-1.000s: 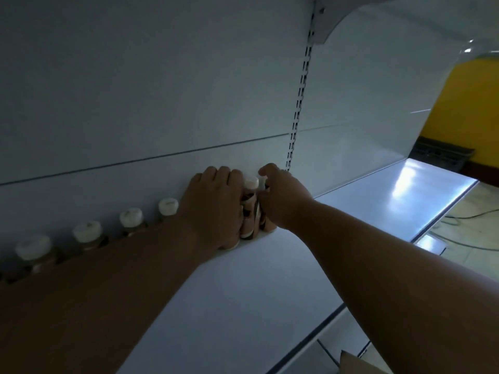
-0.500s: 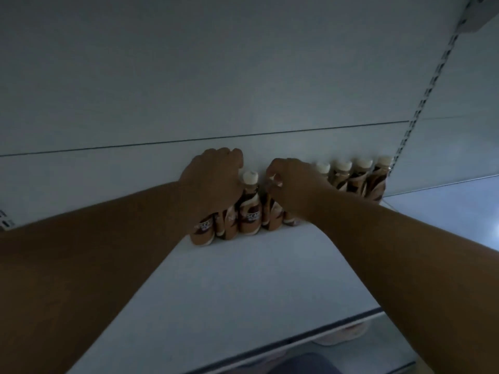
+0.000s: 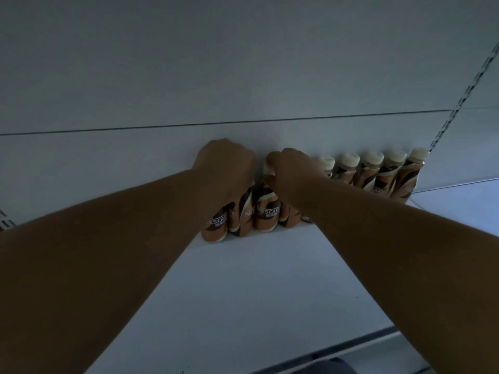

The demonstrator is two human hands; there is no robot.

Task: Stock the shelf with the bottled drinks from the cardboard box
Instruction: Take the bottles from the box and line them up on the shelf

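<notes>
Several brown coffee bottles with cream caps stand in a row against the back panel of the white shelf [image 3: 270, 279]. My left hand [image 3: 225, 164] is closed over the tops of the leftmost bottles [image 3: 216, 225]. My right hand [image 3: 290, 168] grips the tops of the bottles beside them [image 3: 267, 214]. More bottles [image 3: 378, 174] stand untouched to the right, reaching the slotted upright. The caps under both hands are hidden. The cardboard box is out of view.
A slotted metal upright [image 3: 459, 103] runs up the back panel at the right. The shelf's dark front edge [image 3: 351, 349] crosses the bottom. To the right of the upright another shelf board [image 3: 464, 201] continues.
The view has swung left, so the bottle row now lies to the right of my hands. Both hands stay closed on the bottle tops near the back panel.
</notes>
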